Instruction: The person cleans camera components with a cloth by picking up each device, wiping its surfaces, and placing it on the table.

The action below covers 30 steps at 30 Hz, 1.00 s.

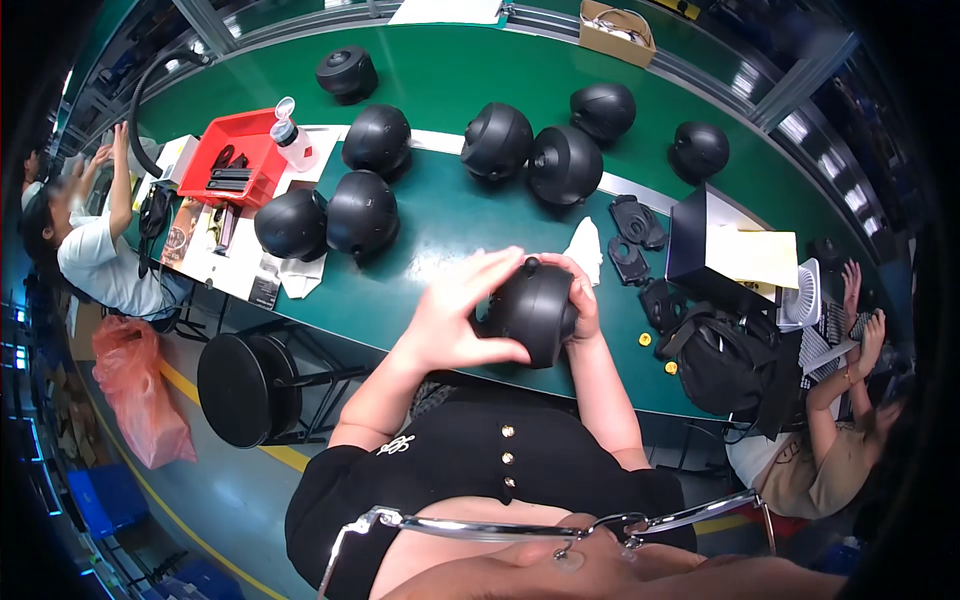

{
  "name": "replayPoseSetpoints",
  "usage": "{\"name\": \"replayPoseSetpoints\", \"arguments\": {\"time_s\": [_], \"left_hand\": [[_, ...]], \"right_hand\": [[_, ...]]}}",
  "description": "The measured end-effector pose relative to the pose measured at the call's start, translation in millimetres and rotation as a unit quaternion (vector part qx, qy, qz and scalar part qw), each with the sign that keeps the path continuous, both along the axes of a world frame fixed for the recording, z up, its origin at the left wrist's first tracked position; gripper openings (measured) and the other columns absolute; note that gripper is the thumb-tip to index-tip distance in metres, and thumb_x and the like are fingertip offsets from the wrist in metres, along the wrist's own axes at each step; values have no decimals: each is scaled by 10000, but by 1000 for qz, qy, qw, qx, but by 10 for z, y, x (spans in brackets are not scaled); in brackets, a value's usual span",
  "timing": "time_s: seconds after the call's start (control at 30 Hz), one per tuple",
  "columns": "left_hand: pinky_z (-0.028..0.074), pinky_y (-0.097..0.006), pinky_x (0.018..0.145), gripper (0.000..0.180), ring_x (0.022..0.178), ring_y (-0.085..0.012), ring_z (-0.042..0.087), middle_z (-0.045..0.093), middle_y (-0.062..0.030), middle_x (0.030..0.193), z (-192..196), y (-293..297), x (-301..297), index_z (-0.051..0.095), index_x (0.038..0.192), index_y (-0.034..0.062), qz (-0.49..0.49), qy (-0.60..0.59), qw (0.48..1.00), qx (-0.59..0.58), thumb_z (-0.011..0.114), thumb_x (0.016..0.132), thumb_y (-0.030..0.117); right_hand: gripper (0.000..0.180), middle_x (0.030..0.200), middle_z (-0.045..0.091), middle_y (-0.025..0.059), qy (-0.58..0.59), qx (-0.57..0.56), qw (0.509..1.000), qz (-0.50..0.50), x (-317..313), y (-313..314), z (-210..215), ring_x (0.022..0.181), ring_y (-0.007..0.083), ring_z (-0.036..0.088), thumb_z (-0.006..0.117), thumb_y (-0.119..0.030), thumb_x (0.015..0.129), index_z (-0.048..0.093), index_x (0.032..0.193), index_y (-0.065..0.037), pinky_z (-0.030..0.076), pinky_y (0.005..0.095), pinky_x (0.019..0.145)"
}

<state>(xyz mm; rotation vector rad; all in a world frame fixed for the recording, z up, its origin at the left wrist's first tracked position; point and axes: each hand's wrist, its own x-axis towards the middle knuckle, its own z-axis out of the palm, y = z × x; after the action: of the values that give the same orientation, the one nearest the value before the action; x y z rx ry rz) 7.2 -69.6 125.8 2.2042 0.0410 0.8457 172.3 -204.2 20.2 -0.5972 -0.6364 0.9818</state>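
One housing (535, 315) lies between the left hand (462, 312) and the right hand (583, 305); other housings (565, 168) stand behind it on the table (425, 225). Parts (228, 180) lie in the tray (206, 150) at left, a bottle (297, 150) just beside. At right, a backpack (725, 355) lies before a box (696, 242). A stool (230, 390) stands left, before the table.

White cursive stitching is seen on the black shirt (455, 460), lower middle of frame. A red diamond mark is borne by the bottle (292, 147), upper left. Print on the paper sheets (205, 258), left side, can't be read.
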Motion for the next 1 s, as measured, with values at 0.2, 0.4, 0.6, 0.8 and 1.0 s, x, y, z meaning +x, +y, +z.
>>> {"name": "replayPoseSetpoints", "arguments": {"time_s": [0.2, 0.4, 0.6, 0.8, 1.0], "left_hand": [[507, -409, 914, 717, 1038, -323, 637, 604, -159, 1191, -68, -111, 56, 653, 1286, 182, 1, 138, 990, -3, 856, 641, 423], [501, -362, 888, 434, 1002, -294, 650, 648, -130, 1138, -121, 29, 134, 666, 1253, 112, -19, 184, 972, -145, 715, 833, 211], [453, -416, 1007, 780, 1183, -347, 571, 559, -177, 1298, -19, -74, 82, 571, 1351, 74, -33, 166, 983, -77, 843, 665, 329], [461, -411, 995, 612, 1139, -370, 603, 623, -200, 1219, -60, -122, 118, 638, 1262, 53, 9, 148, 985, -84, 792, 730, 312], [411, -375, 1057, 456, 1191, -272, 597, 630, -168, 1291, -420, 96, 188, 579, 1314, -28, -73, 99, 919, -376, 557, 969, 269]], "right_hand": [[643, 1266, 597, 188, 43, -45, 998, 32, -63, -8, -122, 1133, 276, 611, 654, -464, 889, 533, 1288, 26, 489, 391, 1000], [612, 1276, 584, 164, 108, -41, 993, 35, -107, 20, -298, 1144, 264, 597, 585, -475, 932, 520, 1307, 4, 477, 400, 1006], [569, 1277, 579, 178, 141, -20, 988, 66, -111, 47, -191, 1130, 291, 608, 458, -477, 991, 515, 1325, -20, 506, 444, 974], [562, 1280, 577, 179, 158, -27, 985, 56, -160, 56, -178, 1130, 291, 609, 452, -467, 996, 515, 1322, -14, 506, 439, 977], [512, 1288, 578, 157, 182, 13, 981, 58, -142, 52, -193, 1176, 278, 585, 433, -411, 1025, 489, 1338, -10, 472, 417, 1025]]}}
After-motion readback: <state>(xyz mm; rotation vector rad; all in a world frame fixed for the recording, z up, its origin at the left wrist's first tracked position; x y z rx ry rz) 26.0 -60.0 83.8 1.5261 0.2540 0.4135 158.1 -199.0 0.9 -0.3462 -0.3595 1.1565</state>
